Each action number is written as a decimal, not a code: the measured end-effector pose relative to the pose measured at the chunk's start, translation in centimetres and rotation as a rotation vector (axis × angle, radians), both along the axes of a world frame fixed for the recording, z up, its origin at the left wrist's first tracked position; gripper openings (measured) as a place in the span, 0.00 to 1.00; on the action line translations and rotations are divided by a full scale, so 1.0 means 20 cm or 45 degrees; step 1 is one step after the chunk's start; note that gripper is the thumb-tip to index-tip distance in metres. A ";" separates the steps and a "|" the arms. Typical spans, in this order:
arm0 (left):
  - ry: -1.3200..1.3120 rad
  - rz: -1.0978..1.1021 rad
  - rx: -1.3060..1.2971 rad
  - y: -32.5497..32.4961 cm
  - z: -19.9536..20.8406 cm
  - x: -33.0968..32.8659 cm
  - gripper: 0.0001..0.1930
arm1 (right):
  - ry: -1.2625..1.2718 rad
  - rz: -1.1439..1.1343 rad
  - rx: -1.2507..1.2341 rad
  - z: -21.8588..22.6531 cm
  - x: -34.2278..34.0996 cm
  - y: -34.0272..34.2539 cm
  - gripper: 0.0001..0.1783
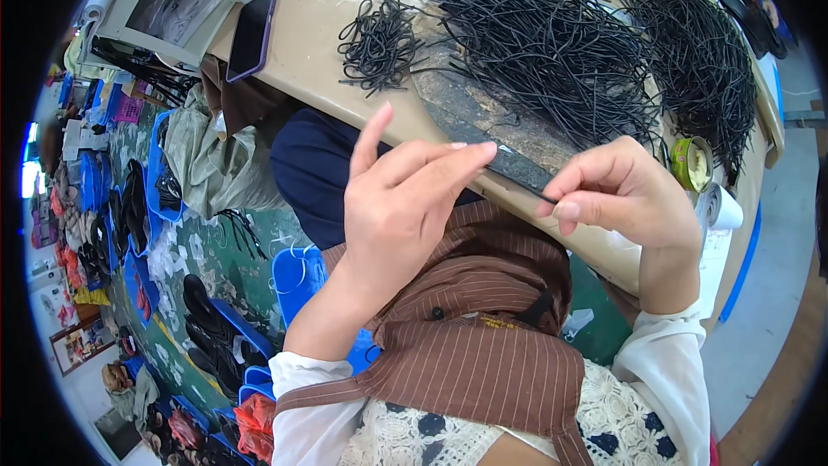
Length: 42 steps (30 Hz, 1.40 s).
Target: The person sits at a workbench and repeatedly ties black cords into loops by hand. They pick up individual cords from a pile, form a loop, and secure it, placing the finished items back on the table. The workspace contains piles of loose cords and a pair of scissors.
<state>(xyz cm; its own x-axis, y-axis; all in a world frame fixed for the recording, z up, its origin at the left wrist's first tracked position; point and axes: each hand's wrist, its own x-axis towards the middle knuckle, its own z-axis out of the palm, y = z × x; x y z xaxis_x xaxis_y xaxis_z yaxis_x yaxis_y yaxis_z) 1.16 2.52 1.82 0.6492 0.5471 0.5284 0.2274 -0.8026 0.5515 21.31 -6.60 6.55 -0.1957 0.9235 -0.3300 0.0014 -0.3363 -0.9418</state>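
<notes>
A short length of thin black cord (523,181) stretches between my hands just above the table's near edge. My left hand (398,194) pinches its left end at the fingertips, with one finger raised away. On the other end, my right hand (617,194) has its thumb and forefinger closed. Beyond them a large loose heap of black cords (552,43) lies across a worn, dark-stained board (461,95). A smaller tangle of looped black cords (379,43) sits to the left of the heap. Another thick bundle of black cords (694,60) hangs toward the table's right edge.
An opened green-and-yellow tin (691,164) of pale paste stands near my right hand, beside a white roll (720,207). A phone (252,36) lies at the table's left edge. Blue bins (297,280) and dark shoes (211,336) are on the green floor at left.
</notes>
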 end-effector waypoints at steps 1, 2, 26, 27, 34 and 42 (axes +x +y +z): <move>0.108 -0.035 -0.143 -0.01 0.00 0.01 0.11 | 0.095 0.012 -0.043 0.00 0.01 0.01 0.07; 0.020 -0.086 -0.461 -0.04 -0.03 0.01 0.10 | 0.210 -0.048 -0.071 -0.02 0.01 0.02 0.07; -0.500 -0.231 -1.738 -0.10 -0.13 0.08 0.08 | 0.063 -0.599 0.302 -0.19 -0.22 0.15 0.13; -0.494 -0.220 -1.712 -0.10 -0.14 0.08 0.08 | 0.027 -0.628 0.341 -0.20 -0.24 0.15 0.13; -1.043 -0.002 -2.254 -0.02 -0.14 -0.01 0.07 | -0.157 -0.325 0.267 -0.25 -0.15 0.00 0.14; -0.386 -0.297 -2.596 -0.10 -0.03 -0.02 0.09 | -0.683 -0.148 0.759 -0.09 -0.10 0.01 0.09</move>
<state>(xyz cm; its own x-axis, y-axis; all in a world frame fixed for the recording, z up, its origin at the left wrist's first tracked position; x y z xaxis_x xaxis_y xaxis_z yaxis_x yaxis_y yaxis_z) 0.84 0.43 1.28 0.8060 0.2953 -0.5130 -0.0145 0.8763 0.4816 19.41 -6.45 4.72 -0.0422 0.9785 0.2021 0.5000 0.1958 -0.8436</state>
